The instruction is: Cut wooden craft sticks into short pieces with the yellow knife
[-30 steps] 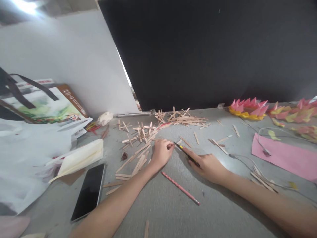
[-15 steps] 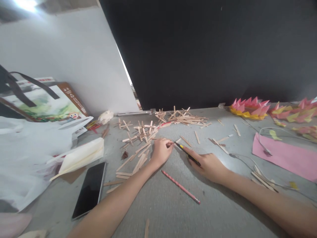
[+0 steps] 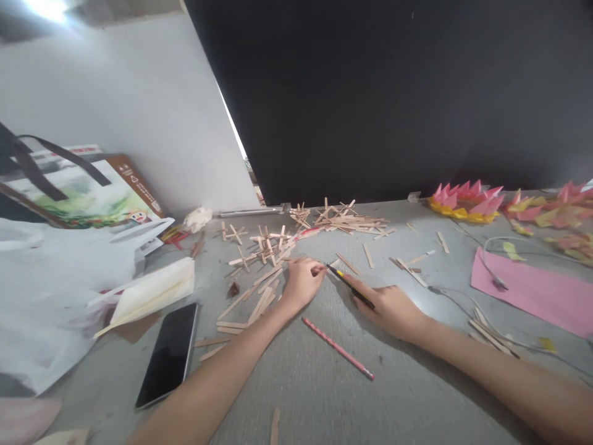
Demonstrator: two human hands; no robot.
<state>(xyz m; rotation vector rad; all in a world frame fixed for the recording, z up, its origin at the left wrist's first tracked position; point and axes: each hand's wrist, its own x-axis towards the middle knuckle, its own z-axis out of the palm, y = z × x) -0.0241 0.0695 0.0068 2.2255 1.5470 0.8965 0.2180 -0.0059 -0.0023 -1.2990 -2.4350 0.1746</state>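
Note:
My right hand [image 3: 389, 308] is closed around a black and yellow utility knife [image 3: 356, 289], its blade pointing forward and left. The knife's tip is close to the fingertips of my left hand [image 3: 303, 281], which are pinched together low over the table. Whatever sits in that pinch is too small and covered to make out. Just behind the left hand lie loose wooden craft sticks [image 3: 265, 303], and crossed sticks [image 3: 266, 244] form a cluster beyond them. A pink pencil [image 3: 338, 349] with an eraser end rests between my forearms.
A phone [image 3: 167, 355] lies left of my left forearm, near white plastic bags [image 3: 60, 290] and a printed bag [image 3: 83, 185]. More sticks [image 3: 349, 221] are heaped at the back. To the right are pink paper [image 3: 532, 293], a cable [image 3: 491, 272] and folded paper flowers [image 3: 467, 204].
Both hands and the knife hold practically the same position. The view has shifted very slightly; nothing has visibly been picked up or put down.

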